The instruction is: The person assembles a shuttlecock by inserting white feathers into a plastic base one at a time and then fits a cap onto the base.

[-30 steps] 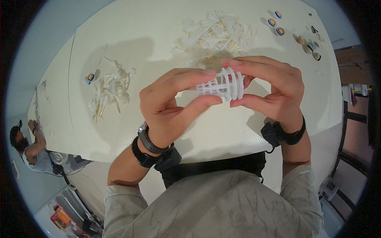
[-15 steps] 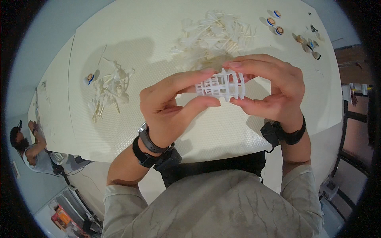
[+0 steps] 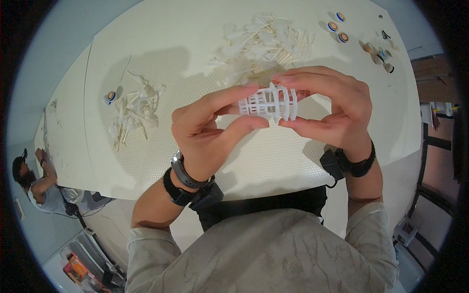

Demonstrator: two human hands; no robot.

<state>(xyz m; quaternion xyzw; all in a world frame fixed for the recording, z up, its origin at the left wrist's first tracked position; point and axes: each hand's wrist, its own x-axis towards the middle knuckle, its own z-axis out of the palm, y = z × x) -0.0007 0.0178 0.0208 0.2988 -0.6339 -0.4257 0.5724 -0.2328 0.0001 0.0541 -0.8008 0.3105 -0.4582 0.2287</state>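
Observation:
A white openwork plastic cage (image 3: pixel 268 104), tapered and ringed like a shuttlecock frame, lies sideways above the table between my hands. Its narrower end is in my left hand (image 3: pixel 207 124), with the thumb below and fingers above. My right hand (image 3: pixel 339 105) pinches the wider, ringed end the same way. Both hands are closed on it, and the fingertips partly cover its edges. Just beyond the cage spreads a large heap of white feathers (image 3: pixel 268 41) with pale quills. To the left of my left hand is a smaller feather pile (image 3: pixel 134 112).
A round cap with a blue rim (image 3: pixel 110 96) sits by the smaller pile. Several similar caps (image 3: pixel 343 37) stand at the far right, near small brown and black pieces (image 3: pixel 380 56). Another person (image 3: pixel 39 178) is at the table's left end.
The cage and both hands have shifted very slightly left, and the cage appears turned a little. Both hands keep their hold. The piles on the table look the same.

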